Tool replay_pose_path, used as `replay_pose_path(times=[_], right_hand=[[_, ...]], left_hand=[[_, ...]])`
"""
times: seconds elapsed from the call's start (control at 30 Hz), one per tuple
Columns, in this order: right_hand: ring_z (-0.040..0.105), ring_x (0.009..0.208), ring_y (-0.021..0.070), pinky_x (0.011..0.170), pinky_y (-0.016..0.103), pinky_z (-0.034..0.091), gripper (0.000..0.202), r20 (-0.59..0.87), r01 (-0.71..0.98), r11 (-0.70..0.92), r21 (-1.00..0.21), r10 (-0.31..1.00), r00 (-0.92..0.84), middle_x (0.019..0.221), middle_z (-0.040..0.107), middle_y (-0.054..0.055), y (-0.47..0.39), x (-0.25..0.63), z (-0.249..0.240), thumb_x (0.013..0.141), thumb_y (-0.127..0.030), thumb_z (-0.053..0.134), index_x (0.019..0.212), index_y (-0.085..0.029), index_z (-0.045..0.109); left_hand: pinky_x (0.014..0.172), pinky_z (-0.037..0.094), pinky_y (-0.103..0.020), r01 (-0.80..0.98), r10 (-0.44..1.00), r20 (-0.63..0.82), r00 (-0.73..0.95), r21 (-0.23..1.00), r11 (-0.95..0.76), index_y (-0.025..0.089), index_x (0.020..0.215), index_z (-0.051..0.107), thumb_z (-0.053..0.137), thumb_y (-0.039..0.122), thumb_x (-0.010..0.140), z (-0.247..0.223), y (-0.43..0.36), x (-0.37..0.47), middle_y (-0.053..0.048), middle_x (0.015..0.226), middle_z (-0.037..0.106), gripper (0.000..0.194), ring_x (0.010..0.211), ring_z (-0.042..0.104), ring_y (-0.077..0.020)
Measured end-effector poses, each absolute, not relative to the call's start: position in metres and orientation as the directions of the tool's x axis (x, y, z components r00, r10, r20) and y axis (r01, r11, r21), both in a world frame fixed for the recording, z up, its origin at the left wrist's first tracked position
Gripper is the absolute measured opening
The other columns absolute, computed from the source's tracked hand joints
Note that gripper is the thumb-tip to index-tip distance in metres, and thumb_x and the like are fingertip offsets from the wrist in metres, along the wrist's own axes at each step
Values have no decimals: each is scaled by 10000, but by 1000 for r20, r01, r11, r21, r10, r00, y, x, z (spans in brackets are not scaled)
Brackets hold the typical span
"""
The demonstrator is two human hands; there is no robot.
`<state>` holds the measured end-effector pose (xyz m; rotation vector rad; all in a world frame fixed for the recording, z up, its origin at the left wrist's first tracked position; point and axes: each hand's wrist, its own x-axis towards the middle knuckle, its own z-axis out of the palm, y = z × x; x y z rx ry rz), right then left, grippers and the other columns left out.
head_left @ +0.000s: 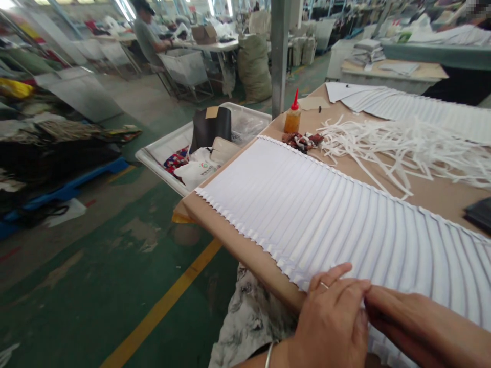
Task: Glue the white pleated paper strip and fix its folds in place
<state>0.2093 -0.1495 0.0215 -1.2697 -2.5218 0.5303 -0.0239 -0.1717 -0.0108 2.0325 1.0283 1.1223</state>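
A long row of overlapping white sheets (pixel 307 199) lies fanned out along the brown-covered table, with small folded tabs along both long edges. At the near edge of the row, my left hand (pixel 333 317), with a ring and a bracelet, has its fingers bent and pressed together on a white sheet. My right hand (pixel 402 312) meets it from the right, its fingers closed at the same edge. Its fingertips are partly hidden behind my left hand. A bit of white shows between the two hands.
Loose white strips (pixel 414 148) are heaped beyond the row. A red-tipped glue bottle (pixel 292 120) and a patterned cloth (pixel 303 141) stand near the far corner. Beside the table is a white bin (pixel 161 166) with bags inside. A metal post (pixel 279 61) rises behind. Another person (pixel 148 36) works farther back.
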Motion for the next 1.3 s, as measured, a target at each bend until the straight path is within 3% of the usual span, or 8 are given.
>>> replay_pose_path(times=[0.13,0.23,0.33,0.43,0.53,0.73,0.93,1.3], right_hand=[[800,725,261,587,329,645,337,10,650,550,-523,767,-641,970,844,-5,-147,199,32,954,-338,647,1266,-437,729],[788,706,229,579,305,611,193,-48,610,557,-564,715,-698,911,814,34,-135,195,31,1048,-341,567,1102,-336,752],[725,623,201,554,320,531,301,-55,631,613,-475,695,-717,800,744,37,-126,184,21,1094,-345,494,897,-281,712],[786,968,294,807,442,577,188,102,606,715,-348,672,-734,1144,805,92,-123,163,12,1061,-338,563,1077,-290,744],[764,1099,291,1003,499,531,226,187,531,739,-415,640,-745,1196,810,88,-123,137,8,1059,-303,575,1224,-296,729],[670,669,153,599,268,473,238,-55,606,468,-643,761,-646,802,718,22,-103,115,3,1077,-346,550,907,-242,680],[633,634,163,611,284,442,221,-53,676,478,-561,794,-606,758,709,16,-64,109,-9,1016,-361,584,861,-242,687],[649,654,186,649,309,434,220,-134,793,443,-418,833,-536,772,734,29,-29,99,-5,946,-400,572,850,-244,694]], left_hand=[[947,565,-387,236,889,45,455,957,-169,181,1016,786,555,223,1039,-5,-175,-39,-64,921,779,235,921,738,-233],[815,526,-302,173,918,-139,372,982,79,176,909,787,625,224,980,-10,-183,-62,-39,847,732,183,833,691,-192],[668,465,-260,137,905,-312,289,949,283,161,880,753,632,253,964,-20,-191,-74,5,697,647,174,655,616,-148],[596,417,-245,105,891,-390,233,921,376,167,876,713,611,317,993,-28,-193,-77,37,595,572,216,566,558,-135],[595,413,-240,95,922,-342,181,939,329,186,836,675,621,332,990,-28,-188,-77,33,595,568,219,594,561,-141],[561,401,-215,12,927,-350,138,936,352,194,856,654,612,374,1006,-28,-173,-87,49,593,551,238,555,527,-116],[566,418,-218,59,949,-310,52,950,307,187,942,683,590,317,1025,-36,-173,-102,49,633,592,180,563,565,-119],[865,601,-331,577,963,244,118,772,-266,155,1191,715,523,122,1071,-41,-178,-117,-62,1051,794,229,937,766,-205]])
